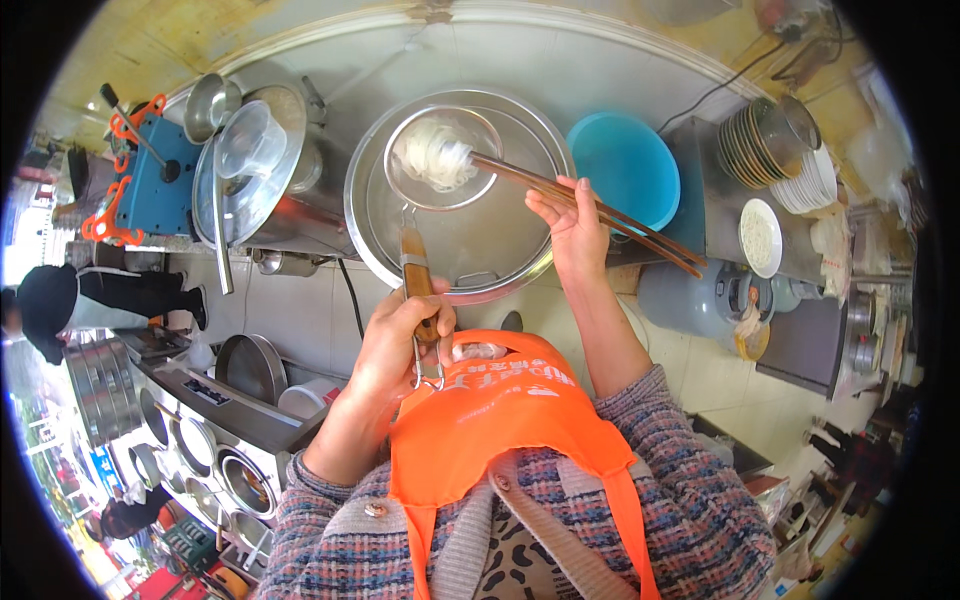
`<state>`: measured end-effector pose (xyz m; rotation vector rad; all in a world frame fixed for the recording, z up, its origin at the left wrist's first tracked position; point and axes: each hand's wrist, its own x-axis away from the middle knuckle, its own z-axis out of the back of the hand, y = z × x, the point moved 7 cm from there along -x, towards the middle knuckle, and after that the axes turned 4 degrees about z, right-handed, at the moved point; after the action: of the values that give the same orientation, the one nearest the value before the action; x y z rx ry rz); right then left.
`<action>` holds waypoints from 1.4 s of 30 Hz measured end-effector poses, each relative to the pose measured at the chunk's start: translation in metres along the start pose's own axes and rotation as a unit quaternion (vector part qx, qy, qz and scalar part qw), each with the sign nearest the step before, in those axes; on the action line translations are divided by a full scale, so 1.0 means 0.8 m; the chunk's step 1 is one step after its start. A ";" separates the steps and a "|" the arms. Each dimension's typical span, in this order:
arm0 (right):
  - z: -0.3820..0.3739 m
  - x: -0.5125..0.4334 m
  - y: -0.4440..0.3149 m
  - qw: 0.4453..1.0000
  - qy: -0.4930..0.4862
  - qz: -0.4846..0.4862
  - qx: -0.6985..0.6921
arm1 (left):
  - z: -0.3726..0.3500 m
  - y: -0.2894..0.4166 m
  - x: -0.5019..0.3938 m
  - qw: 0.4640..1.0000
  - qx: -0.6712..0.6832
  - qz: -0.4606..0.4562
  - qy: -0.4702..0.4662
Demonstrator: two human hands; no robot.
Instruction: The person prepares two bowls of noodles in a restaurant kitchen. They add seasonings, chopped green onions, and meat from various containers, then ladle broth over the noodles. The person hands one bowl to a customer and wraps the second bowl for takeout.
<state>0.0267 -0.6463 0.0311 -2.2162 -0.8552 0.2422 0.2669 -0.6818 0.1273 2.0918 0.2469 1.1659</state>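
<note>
My left hand (420,322) grips the wooden handle (417,277) of a round mesh strainer (486,184). The strainer's bowl lies over a large metal pot (559,150) of cloudy liquid, and a tangle of pale noodles (435,154) sits in it. A pair of long brown wooden chopsticks (540,184) is held in my right hand (576,225). Their far tips reach into the noodles; their other ends stick out to the right past my hand. Whether the strainer's underside touches the liquid cannot be told.
Right of the pot is a blue plastic tub (626,172). Farther right are stacked bowls (757,142), a white plate of noodles (760,238) and a gas cylinder (686,300). On the left are a large metal lid (259,202) and a blue hand-lever press (154,180). Other people stand farther off.
</note>
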 end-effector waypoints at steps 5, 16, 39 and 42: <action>0.026 0.004 0.013 0.999 -0.031 -0.023 -0.018 | 0.010 -0.027 0.005 1.000 -0.018 0.012 0.018; 0.091 0.077 0.076 0.977 -0.013 -0.130 0.165 | 0.083 -0.153 0.006 0.986 0.100 0.131 0.015; 0.032 0.105 0.025 0.951 -0.054 -0.103 0.286 | 0.088 -0.128 0.054 0.983 0.085 0.161 -0.005; -0.009 0.080 0.022 0.956 -0.040 -0.057 0.284 | 0.104 -0.078 0.077 0.984 -0.096 0.149 -0.030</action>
<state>0.0872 -0.6181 0.0297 -1.6256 -0.8283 0.4628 0.3793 -0.6483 0.0984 2.0337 -0.2079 1.2422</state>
